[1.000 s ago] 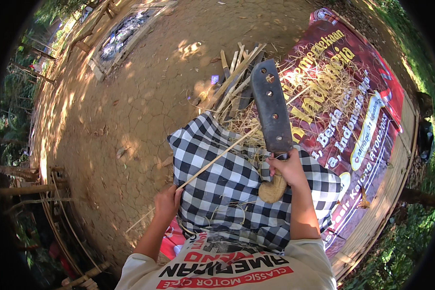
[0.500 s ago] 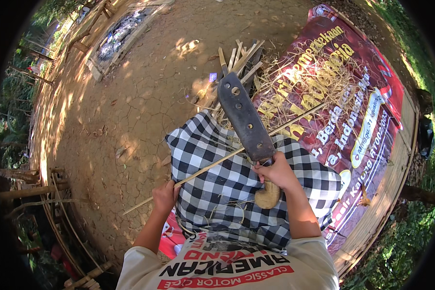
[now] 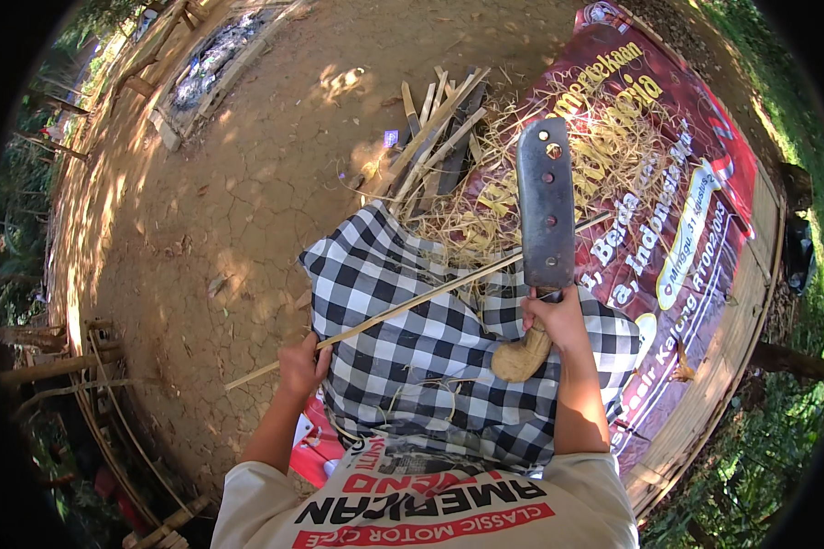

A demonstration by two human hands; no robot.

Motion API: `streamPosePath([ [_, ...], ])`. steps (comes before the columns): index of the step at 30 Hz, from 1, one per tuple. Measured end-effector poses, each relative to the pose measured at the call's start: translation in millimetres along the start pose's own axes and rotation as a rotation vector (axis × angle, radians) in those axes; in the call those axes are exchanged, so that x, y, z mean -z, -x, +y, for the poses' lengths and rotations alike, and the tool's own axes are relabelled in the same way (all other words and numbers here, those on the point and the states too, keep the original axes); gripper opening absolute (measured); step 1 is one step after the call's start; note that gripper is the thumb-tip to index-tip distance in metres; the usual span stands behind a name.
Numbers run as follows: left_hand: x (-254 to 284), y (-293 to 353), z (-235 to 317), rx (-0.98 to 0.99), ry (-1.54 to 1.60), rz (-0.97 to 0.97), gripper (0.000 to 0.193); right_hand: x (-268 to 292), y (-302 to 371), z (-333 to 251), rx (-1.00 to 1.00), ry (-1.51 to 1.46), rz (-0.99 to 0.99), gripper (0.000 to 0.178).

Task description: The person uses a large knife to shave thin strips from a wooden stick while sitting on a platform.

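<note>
My left hand (image 3: 302, 364) is closed around a long thin wooden strip (image 3: 421, 300), near its lower left end. The strip slants up to the right across a black-and-white checked cloth (image 3: 375, 274) on my lap. My right hand (image 3: 560, 322) grips a broad-bladed chopping knife (image 3: 547, 201) where the blade meets the curved wooden handle (image 3: 524, 357). The dark blade has several round holes and points away from me, nearly upright in the view. It covers part of the strip, whose far end shows again beyond the blade's right edge.
Past the cloth lies a bundle of split wood pieces (image 3: 439, 137). Thin pale shavings (image 3: 604, 151) are scattered over a red printed banner (image 3: 705, 265) on the right. Cracked bare earth (image 3: 220, 210) stretches to the left, with a wood-edged ash pit (image 3: 212, 69) at the far left.
The knife has swung from leaning left to nearly upright and shifted right with my right hand. My left hand has moved slightly left, still holding the strip.
</note>
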State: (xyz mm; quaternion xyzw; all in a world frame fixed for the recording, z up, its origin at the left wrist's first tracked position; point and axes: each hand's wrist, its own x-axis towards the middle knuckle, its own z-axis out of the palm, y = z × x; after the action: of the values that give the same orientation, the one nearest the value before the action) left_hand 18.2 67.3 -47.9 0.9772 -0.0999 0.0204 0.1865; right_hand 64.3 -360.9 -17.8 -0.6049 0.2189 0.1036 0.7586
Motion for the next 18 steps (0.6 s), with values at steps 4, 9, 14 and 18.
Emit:
streamPosePath([
  [4, 0, -3, -1, -0.022, 0.032, -0.017, 0.026, 3, 1, -9, 0.027, -0.045, -0.005, 0.017],
  [9, -5, -3, -1, 0.034, 0.094, -0.024, 0.028, 8, 2, -14, 0.053, -0.091, 0.025, 0.019],
  [14, -6, -2, -14, 0.037, 0.098, -0.043, 0.035, 2, 15, -6, 0.004, -0.022, 0.099, 0.021],
  [18, -4, -7, -9, 0.055, 0.076, -0.047, 0.037, 24, 14, -14, -0.013, -0.038, 0.011, 0.021],
])
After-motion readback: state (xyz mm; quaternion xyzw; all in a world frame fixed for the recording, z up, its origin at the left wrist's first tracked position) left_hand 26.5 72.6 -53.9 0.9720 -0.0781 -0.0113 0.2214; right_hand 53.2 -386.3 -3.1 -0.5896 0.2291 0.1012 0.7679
